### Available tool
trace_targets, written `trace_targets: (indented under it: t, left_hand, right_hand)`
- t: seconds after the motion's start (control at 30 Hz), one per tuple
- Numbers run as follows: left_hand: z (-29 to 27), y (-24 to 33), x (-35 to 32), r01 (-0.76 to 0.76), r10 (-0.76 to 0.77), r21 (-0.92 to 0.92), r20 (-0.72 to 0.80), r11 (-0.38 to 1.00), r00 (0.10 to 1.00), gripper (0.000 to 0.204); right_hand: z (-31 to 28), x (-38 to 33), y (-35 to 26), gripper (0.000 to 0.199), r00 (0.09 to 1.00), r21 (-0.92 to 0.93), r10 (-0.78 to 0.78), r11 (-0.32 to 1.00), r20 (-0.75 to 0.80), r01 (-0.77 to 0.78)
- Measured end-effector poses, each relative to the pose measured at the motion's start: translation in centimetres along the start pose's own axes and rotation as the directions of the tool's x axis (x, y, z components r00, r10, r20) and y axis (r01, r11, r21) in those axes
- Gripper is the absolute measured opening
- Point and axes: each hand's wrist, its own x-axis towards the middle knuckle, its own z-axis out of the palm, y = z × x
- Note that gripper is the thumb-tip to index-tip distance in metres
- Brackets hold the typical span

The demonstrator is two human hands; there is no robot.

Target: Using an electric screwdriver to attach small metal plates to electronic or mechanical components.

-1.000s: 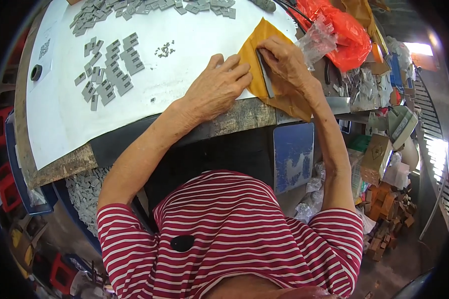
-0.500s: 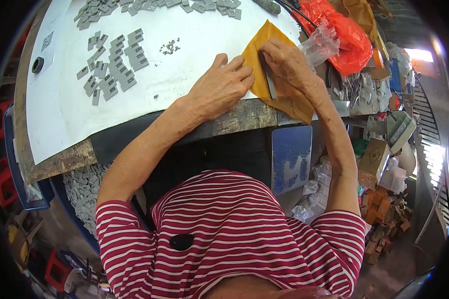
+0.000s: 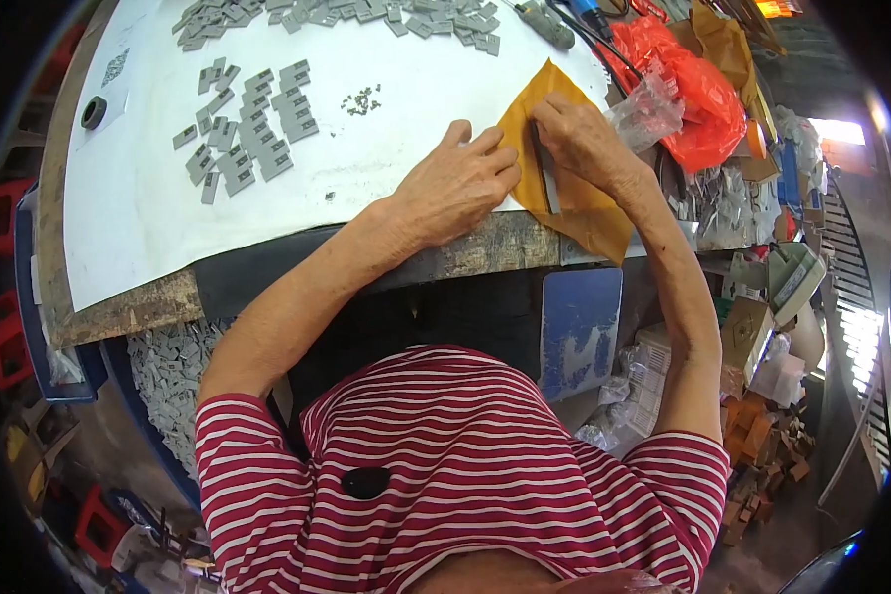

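1. Below the workbench (image 3: 495, 244) at left, a blue bin (image 3: 141, 428) holds heaped grey pieces (image 3: 173, 381); we cannot see into the red plastic bag (image 3: 708, 124) at right.
2. Over the yellow sheet (image 3: 589, 220) at the bench's near edge, our dark grey strip (image 3: 548, 185) points away from us, its long axis slanting slightly, near end rightward.
3. Our right hand (image 3: 579, 136) pinches the strip's far end, fingers closed; our left hand (image 3: 457, 185) curls loosely by the sheet's left edge, any grip hidden.
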Motion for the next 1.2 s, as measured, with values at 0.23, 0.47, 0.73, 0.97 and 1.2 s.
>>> trace_targets:
  t: [0.23, 0.47, 0.73, 0.97, 1.2]
  left_hand:
    - [-0.1, -0.2, -0.1, -0.024, 0.024, 0.008, -0.033, 1.0, 0.999, 0.026]
    - [0.0, -0.2, -0.1, -0.023, 0.023, 0.0, -0.05, 1.0, 0.998, 0.027]
    - [-0.5, -0.3, -0.2, -0.013, 0.012, -0.063, -0.027, 0.998, 1.0, 0.031]
    - [-1.4, -1.4, 0.0, -0.045, 0.01, -0.074, -0.422, 0.996, 0.907, 0.023]
    - [-5.4, -4.3, 0.1, 0.332, -0.384, -0.203, -0.334, 0.921, 0.861, 0.027]
  right_hand:
    - [-0.5, 0.4, 0.1, 0.011, 0.996, -0.055, -0.015, 0.998, 0.087, 0.019]
    - [-0.4, 0.3, 0.0, 0.011, 0.996, -0.008, -0.073, 0.997, -0.049, 0.073]
    - [-1.8, -0.9, -1.9, 0.012, 0.974, 0.148, 0.08, 0.988, -0.211, -0.049]
    - [-2.2, -3.1, -6.5, 0.005, 0.837, 0.713, 0.535, 0.633, -0.12, -0.303]
    - [-2.5, -4.7, -9.3, 0.006, 0.81, 0.977, 0.578, 0.095, 0.103, -0.192]
